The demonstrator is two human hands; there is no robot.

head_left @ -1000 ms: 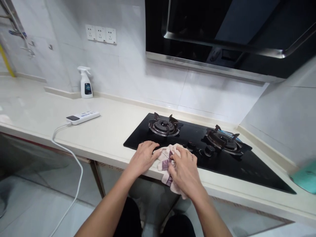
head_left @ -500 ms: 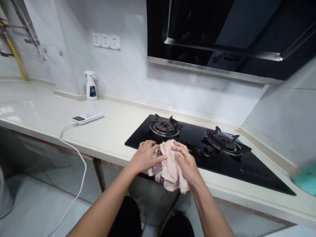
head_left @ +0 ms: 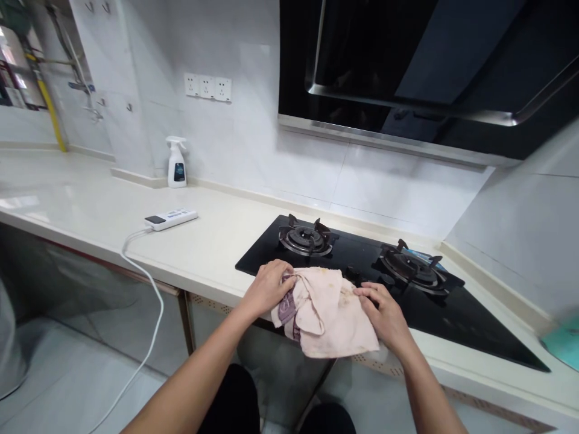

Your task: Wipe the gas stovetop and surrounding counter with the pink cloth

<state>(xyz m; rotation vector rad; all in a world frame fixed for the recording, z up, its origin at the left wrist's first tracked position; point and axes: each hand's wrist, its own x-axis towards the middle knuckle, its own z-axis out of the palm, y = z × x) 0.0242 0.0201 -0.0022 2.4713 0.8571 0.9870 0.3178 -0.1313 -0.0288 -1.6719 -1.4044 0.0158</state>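
Note:
A pale pink cloth [head_left: 337,313] with a purple patterned band hangs over the front edge of the black gas stove [head_left: 470,319], yellowish stains on its upper part. At its left side, my left hand [head_left: 270,286] is closed on the bunched purple part. My right hand [head_left: 382,310] pinches the cloth's right edge between thumb and fingers, so the cloth is spread between both hands. Just behind it are the stove knobs [head_left: 351,275], partly covered. The left burner [head_left: 306,238] and the right burner [head_left: 414,268] stand farther back.
A white spray bottle [head_left: 177,164] stands by the wall. On the counter [head_left: 217,238] lies a white power strip [head_left: 172,219], its cable [head_left: 156,301] running to the floor. The range hood [head_left: 407,72] overhangs the stove. A green object [head_left: 563,340] sits at far right.
My right hand has moved to the right, pulling the cloth from a bunched shape into a wider spread. My left hand stays on its left side. The view has shifted slightly.

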